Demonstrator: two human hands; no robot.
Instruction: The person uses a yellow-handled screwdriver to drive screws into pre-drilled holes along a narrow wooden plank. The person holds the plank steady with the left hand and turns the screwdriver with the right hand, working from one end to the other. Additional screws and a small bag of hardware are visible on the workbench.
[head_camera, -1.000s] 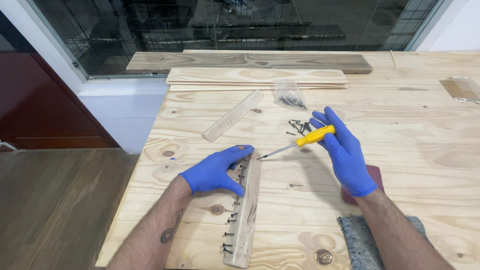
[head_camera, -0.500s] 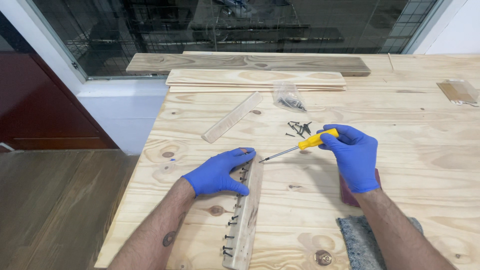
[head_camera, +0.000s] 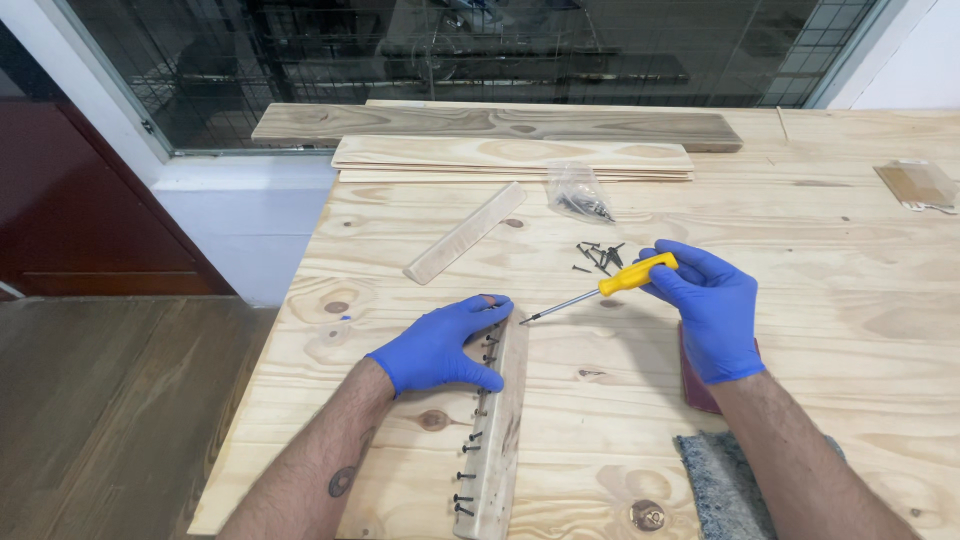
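Hands in blue gloves: left hand (head_camera: 440, 347) grip pinching wood strip (head_camera: 497, 430) w/ screws; right hand (head_camera: 706, 305) at 3 o'clock, grip pinching yellow screwdriver (head_camera: 600, 289).

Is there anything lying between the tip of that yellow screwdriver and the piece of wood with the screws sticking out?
Nothing visible. The screwdriver in the right hand points its tip just above the screw-studded wood strip, which the left hand steadies. Only bare tabletop lies in the small gap; the loose screws sit behind.

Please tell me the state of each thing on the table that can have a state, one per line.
Left hand: gripping the wood block.
Right hand: holding the screwdriver.
Wood block: on edge, screws half driven.
Screwdriver: lifted, tip off the block.
Plastic bag: lying, holds screws.
Loose screws: scattered.
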